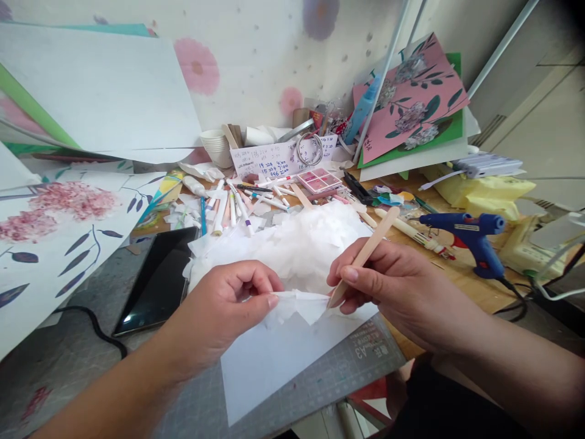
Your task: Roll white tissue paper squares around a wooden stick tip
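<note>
My left hand [242, 296] pinches one end of a thin white piece of tissue paper [301, 305] between thumb and fingers. In my right hand [379, 277] is a flat wooden craft stick [372, 241], slanting up to the right. Its lower tip touches the right end of the tissue piece, and whether those fingers also grip the tissue cannot be made out. Below lies a white sheet of paper [278, 378] on a grey cutting mat [361, 366]. Behind both hands is a loose pile of white tissue [320, 235].
Markers [233, 207] lie scattered behind the tissue. At the right rests a blue hot glue gun [475, 228] with its cord. A black tablet [158, 280] lies left, beside a flower picture [77, 225]. A pink palette [319, 181] and stacked cups [216, 148] stand farther back.
</note>
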A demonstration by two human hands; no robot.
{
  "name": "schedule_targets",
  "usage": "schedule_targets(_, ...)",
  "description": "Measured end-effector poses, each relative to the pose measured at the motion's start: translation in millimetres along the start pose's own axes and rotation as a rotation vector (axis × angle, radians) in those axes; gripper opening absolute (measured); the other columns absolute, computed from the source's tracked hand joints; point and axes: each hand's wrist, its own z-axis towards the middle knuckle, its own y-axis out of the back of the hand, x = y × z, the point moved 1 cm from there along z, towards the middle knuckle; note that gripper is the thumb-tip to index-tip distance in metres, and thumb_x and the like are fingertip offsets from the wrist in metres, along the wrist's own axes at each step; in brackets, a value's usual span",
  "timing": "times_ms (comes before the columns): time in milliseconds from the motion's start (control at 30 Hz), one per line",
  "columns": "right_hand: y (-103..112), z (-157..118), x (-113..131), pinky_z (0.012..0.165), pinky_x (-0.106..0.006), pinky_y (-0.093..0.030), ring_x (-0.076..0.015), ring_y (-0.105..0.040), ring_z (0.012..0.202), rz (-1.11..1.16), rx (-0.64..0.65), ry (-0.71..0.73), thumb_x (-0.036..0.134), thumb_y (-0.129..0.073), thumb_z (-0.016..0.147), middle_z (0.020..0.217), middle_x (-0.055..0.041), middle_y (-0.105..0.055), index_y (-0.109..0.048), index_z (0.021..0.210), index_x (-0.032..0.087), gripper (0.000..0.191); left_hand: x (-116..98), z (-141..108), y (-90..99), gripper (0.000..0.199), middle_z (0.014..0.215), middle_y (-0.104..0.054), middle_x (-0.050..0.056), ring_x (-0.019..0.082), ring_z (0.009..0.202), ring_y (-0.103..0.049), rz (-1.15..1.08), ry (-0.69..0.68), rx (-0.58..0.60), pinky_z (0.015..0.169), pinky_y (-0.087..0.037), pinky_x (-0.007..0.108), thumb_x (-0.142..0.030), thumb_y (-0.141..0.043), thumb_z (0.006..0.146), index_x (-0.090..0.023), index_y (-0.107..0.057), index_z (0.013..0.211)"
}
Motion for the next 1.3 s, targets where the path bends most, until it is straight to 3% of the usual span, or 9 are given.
schedule_targets(233,1.9,-1.9,3.9,0.056,-0.015,-0.056,-0.0085,-0.068,0.06,-0.039,0.024,-0.036,0.033,-0.079,0.08,0.068,-0.0017,-0.071,-0.069,0.079,0.013,0.022,3.6,-3.4,-0.4,0.021,0.071,-0.061,-0.003,0.011,0.06,-0.048,-0.146,0.048,0.061,0.055,-0.033,0.022,-0.02,-0.069,0.074,-0.019,-0.054,0.059)
schedule_targets(633,5.4,-1.7,7.6,0.054,-0.015,-0.056,-0.0088,-0.069,0.058,-0.037,0.023,-0.068,0.032,-0.081,0.078,0.067,-0.0021,-0.073,-0.069,0.078,0.014,0.022,0.8,0.8,2.2,0.022,0.065,-0.058,-0.003,0.012,0.058,-0.049,-0.057,0.058,-0.008,0.054,-0.035,0.024,-0.025,-0.068,0.07,-0.02,-0.051,0.057)
schedule_targets(900,6.1,-1.9,8.1,0.053,-0.014,-0.056,-0.0081,-0.068,0.057,-0.046,0.024,-0.087,0.034,-0.081,0.078,0.067,-0.0025,-0.073,-0.07,0.078,0.013,0.024,3.8,3.0,3.8,0.023,0.067,-0.061,-0.001,0.014,0.056,-0.049,0.363,-0.005,-0.2,0.051,-0.035,0.026,-0.033,-0.063,0.076,-0.022,-0.052,0.06)
schedule_targets(1033,3.4,-1.9,6.8,0.054,-0.015,-0.056,-0.0084,-0.068,0.057,-0.029,0.026,-0.111,0.035,-0.081,0.077,0.068,-0.0023,-0.072,-0.07,0.078,0.013,0.024,3.2,2.9,1.7,0.013,0.075,-0.065,0.0,0.02,0.071,-0.061,0.413,-0.088,-0.207,0.065,-0.046,0.031,-0.03,-0.063,0.079,-0.023,-0.057,0.07)
schedule_targets(1100,1.8,-1.5,6.0,0.054,-0.016,-0.057,-0.0084,-0.067,0.057,-0.02,0.034,-0.122,0.035,-0.082,0.077,0.068,-0.0021,-0.072,-0.07,0.078,0.013,0.025,1.5,2.3,1.8,0.004,0.1,-0.068,0.004,0.024,0.097,-0.064,0.416,-0.188,-0.202,0.087,-0.047,0.038,-0.026,-0.063,0.08,-0.024,-0.06,0.08)
schedule_targets(1167,0.1,-1.1,5.5,0.054,-0.016,-0.057,-0.0086,-0.068,0.058,-0.015,0.044,-0.125,0.036,-0.082,0.077,0.068,-0.0019,-0.072,-0.07,0.078,0.013,0.025,-1.1,0.2,2.6,0.009,0.12,-0.063,0.006,0.026,0.119,-0.056,0.419,-0.307,-0.215,0.104,-0.039,0.042,-0.023,-0.063,0.081,-0.024,-0.063,0.089)
schedule_targets(1233,-1.6,-0.7,5.2,0.054,-0.016,-0.056,-0.0086,-0.068,0.058,-0.006,0.046,-0.122,0.036,-0.082,0.077,0.068,-0.0016,-0.072,-0.07,0.077,0.013,0.026,-3.0,-3.1,2.6,0.012,0.12,-0.062,0.006,0.026,0.12,-0.054,0.397,-0.366,-0.222,0.107,-0.036,0.043,-0.024,-0.062,0.084,-0.025,-0.065,0.096)
schedule_targets(1300,-3.8,-0.6,4.5,0.055,-0.016,-0.056,-0.0085,-0.067,0.058,0.002,0.05,-0.123,0.036,-0.081,0.077,0.068,-0.0018,-0.072,-0.069,0.077,0.013,0.026,-3.1,-6.8,-0.1,0.013,0.11,-0.066,0.005,0.025,0.109,-0.059,0.277,-0.343,-0.161,0.101,-0.042,0.041,-0.028,-0.062,0.087,-0.025,-0.065,0.1)
